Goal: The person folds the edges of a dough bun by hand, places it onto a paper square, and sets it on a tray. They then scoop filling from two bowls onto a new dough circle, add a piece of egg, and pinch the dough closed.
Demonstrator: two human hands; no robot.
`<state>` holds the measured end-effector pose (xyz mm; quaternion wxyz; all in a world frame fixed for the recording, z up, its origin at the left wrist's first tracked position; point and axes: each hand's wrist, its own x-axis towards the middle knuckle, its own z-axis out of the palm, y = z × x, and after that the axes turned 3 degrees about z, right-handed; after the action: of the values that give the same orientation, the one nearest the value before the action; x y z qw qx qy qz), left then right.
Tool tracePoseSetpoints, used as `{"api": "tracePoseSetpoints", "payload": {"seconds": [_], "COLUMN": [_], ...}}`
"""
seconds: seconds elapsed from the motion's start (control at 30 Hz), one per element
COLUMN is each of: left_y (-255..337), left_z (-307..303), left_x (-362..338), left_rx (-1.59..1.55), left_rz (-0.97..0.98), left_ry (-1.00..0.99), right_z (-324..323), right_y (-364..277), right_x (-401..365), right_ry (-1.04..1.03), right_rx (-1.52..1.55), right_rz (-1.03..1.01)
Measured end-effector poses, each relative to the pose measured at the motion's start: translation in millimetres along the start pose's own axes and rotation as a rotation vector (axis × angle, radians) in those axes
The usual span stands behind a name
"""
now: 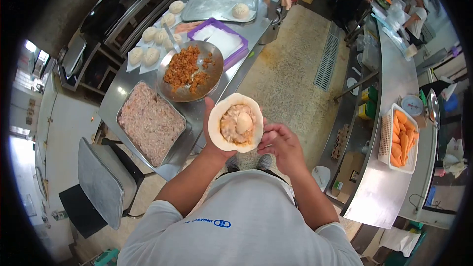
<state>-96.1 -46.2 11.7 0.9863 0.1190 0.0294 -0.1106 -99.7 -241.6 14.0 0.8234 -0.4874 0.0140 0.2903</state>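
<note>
A long steel surface runs along the left, from near to far. On it sits a rectangular metal tray packed with pale pink, coarse minced meat. Just beyond it stands a round, shiny bowl of crumbly orange-brown filling, and then a purple-rimmed tray dusted white. Smooth, pleated white buns rest on paper squares along the far left edge.

The left hand is raised palm up over the floor, just off the near edge of the surface. It cups a soft, round dough wrapper, with the thumb lying along the wrapper's left rim and the other fingers hidden beneath it. In the wrapper's hollow lies a moist, beige-pink mound of filling topped by a smooth, pale, egg-like lump.

The right hand is loosely curled, holding nothing. Its fingers are bent close together and touch the wrapper's right rim.
</note>
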Motion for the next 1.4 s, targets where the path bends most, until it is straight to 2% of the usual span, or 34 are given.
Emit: {"api": "tracePoseSetpoints", "payload": {"seconds": [0.07,0.1,0.2,0.33,0.5,0.57,0.6,0.67,0.73,0.87,1.0,1.17,1.3,1.37,1.4], "left_y": [-2,-2,-4,2,7,8,8,7,7,1,2,1,-2,-4,-5], "left_z": [-11,-11,-3,-2,-3,-5,-7,-7,0,-5,7,5,3,5,5], "left_x": [-4,-7,-15,-17,-32,-35,-37,-41,-48,-47,-51,-48,-43,-40,-39], "left_rx": [0.009,-0.020,-0.083,-0.165,-0.102,-0.081,-0.055,-0.028,-0.254,-0.235,-0.243,-0.234,-0.237,-0.230,-0.224], "left_rz": [-0.005,-0.027,-0.033,-0.059,-0.079,-0.070,-0.045,-0.023,-0.046,-0.054,-0.044,-0.098,-0.116,-0.114,-0.113], "left_ry": [-0.090,-0.040,-0.059,-0.188,-0.124,-0.120,-0.088,-0.059,-0.132,-0.221,-0.098,-0.117,-0.134,-0.123,-0.113], "right_z": [5,8,18,30,38,42,43,44,50,51,55,48,38,33,33], "right_y": [6,8,6,7,14,13,12,7,3,-5,-13,-11,-7,-7,-8], "right_x": [-3,-6,-10,-10,-16,-18,-20,-22,-27,-28,-25,-16,-17,-17,-17], "right_ry": [0.028,0.039,0.042,0.011,0.040,0.122,0.125,0.136,0.160,0.183,0.204,0.152,0.154,0.167,0.167], "right_rx": [-0.132,-0.127,-0.198,-0.250,-0.349,-0.556,-0.556,-1.099,-1.096,-1.068,-0.963,-0.825,-0.834,-1.047,-1.046], "right_rz": [0.028,0.028,-0.022,-0.021,-0.101,-0.126,-0.127,-0.631,-0.647,-0.712,-0.701,-0.659,-0.581,-0.678,-0.677]}}
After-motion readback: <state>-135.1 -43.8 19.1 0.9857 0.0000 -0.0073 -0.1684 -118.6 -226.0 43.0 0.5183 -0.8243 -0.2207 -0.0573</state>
